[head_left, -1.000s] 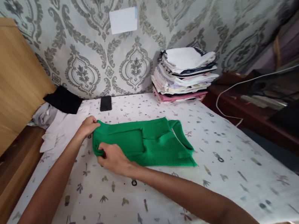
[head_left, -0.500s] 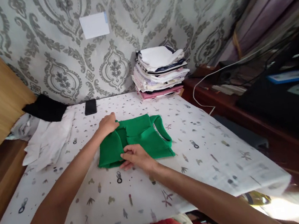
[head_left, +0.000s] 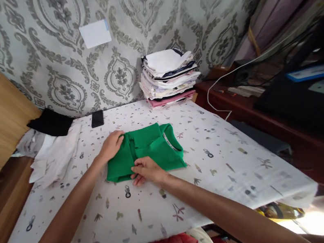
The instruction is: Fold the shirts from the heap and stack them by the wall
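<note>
A green shirt (head_left: 149,144) lies folded on the table, its ribbed neckline and inner label towards the right. Its left part is turned over in a flap that reaches to about the middle. My left hand (head_left: 112,145) rests on the far left edge of the shirt, fingers stretched over the fabric beside the flap's far corner. At the near edge, my right hand (head_left: 149,170) pinches the flap's near corner between thumb and fingers.
On the patterned tablecloth (head_left: 115,216) a tall stack of folded clothes (head_left: 170,78) stands at the back right. Black cloth (head_left: 51,122) and white clothes (head_left: 58,159) lie at the left, near a phone (head_left: 97,118). A white cable (head_left: 208,99) hangs over the right-hand desk.
My left hand has drawn back slightly left from the flap's far corner and flattened onto the shirt. The flap now lies flatter. My right hand keeps its hold at the near edge.
</note>
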`<action>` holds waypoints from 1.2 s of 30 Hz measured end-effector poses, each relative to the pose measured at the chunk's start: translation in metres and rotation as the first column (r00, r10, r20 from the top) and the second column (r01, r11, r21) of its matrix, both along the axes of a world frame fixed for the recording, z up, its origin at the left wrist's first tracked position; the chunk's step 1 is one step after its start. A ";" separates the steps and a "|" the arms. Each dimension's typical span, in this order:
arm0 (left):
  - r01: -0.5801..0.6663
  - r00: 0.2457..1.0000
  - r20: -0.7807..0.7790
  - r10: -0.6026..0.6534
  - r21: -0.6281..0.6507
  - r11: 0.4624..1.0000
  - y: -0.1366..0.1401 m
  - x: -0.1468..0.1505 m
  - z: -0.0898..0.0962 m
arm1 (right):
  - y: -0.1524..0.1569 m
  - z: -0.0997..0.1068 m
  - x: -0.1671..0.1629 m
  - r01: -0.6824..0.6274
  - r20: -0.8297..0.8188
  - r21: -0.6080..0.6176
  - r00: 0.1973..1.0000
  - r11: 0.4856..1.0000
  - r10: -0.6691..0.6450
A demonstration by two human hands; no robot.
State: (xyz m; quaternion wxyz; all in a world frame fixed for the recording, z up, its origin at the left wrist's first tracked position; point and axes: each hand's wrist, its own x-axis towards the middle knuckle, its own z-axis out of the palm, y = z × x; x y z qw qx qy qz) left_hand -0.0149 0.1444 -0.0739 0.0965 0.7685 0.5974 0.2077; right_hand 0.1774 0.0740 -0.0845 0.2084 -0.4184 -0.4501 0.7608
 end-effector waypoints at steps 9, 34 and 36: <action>0.028 0.999 -0.013 -0.029 -0.048 0.998 -0.020 0.005 -0.009 | -0.019 0.017 0.012 -0.323 0.457 0.818 0.867 0.476 -0.199; -0.353 0.935 0.070 0.347 0.110 0.929 -0.157 0.016 -0.027 | 0.022 -0.013 -0.017 -0.199 0.241 0.918 0.967 0.342 -0.084; -0.363 0.930 0.102 0.354 0.084 0.928 -0.157 0.017 -0.024 | 0.023 -0.012 -0.019 -0.171 0.205 0.931 0.976 0.321 -0.077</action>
